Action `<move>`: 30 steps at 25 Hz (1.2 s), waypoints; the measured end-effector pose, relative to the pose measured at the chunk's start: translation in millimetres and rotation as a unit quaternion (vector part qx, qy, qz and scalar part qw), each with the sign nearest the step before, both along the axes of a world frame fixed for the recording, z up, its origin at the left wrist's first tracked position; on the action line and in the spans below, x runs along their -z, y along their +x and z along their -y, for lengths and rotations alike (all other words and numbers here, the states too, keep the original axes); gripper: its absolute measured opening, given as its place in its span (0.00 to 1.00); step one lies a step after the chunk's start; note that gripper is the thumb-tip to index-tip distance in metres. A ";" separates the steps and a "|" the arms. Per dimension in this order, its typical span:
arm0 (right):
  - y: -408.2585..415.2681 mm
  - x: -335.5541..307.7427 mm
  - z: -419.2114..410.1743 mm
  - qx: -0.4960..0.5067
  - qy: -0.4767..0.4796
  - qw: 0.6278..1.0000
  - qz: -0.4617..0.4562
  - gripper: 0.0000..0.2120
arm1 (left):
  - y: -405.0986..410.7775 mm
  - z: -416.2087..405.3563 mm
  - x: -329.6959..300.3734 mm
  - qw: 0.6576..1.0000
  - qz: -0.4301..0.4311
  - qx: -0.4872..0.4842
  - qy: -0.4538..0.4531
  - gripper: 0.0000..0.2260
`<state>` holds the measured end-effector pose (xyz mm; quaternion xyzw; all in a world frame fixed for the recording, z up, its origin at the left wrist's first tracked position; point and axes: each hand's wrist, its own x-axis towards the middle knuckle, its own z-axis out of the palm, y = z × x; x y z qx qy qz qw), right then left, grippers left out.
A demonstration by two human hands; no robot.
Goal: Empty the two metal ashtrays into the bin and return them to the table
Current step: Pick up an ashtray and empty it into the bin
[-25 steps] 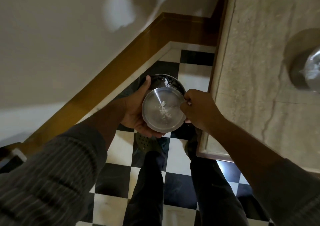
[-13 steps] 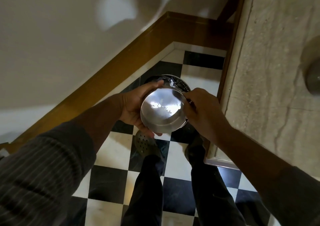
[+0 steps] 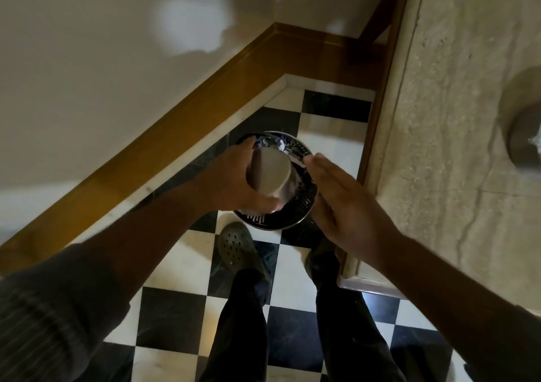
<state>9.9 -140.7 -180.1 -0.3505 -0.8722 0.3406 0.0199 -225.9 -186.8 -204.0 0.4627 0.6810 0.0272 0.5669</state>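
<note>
My left hand [image 3: 231, 176] grips a round metal ashtray [image 3: 270, 172], tipped over so its flat underside faces me. It hangs right above the perforated metal bin [image 3: 295, 206] on the floor. Pale litter shows at the bin's far rim. My right hand [image 3: 339, 203] is flat with fingers straight, beside the ashtray's right edge and not holding it. A second metal ashtray [image 3: 524, 147] sits on the stone table at the far right edge of view, partly cut off.
The beige stone table [image 3: 456, 118] fills the right side, its corner near my right leg. A wooden skirting board [image 3: 187, 112] and pale wall run along the left. My feet stand on black-and-white checkered floor just before the bin.
The ashtray has gone from open side up, with ash in it, to upside down over the bin. My right hand has let go of its rim and flattened out.
</note>
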 end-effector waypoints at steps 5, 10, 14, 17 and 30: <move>-6.3 -49.6 -17.8 0.026 0.123 0.984 -0.126 0.42 | 10.6 4.8 17.0 0.963 -0.124 0.138 0.196 0.68; -16.9 -19.0 3.1 -0.114 0.178 0.977 -0.005 0.56 | 28.8 0.9 11.8 0.968 -0.086 0.054 0.231 0.67; -10.7 14.8 11.0 -0.259 0.075 0.950 0.158 0.59 | 26.5 15.5 9.8 0.965 -0.092 0.059 0.238 0.65; -6.0 -7.3 -8.7 -0.179 0.101 0.976 0.066 0.61 | 17.2 18.6 13.4 0.959 -0.111 0.074 0.249 0.65; -10.2 38.0 12.4 -0.231 0.212 0.947 0.069 0.28 | 21.8 22.3 11.8 0.954 -0.106 0.081 0.269 0.59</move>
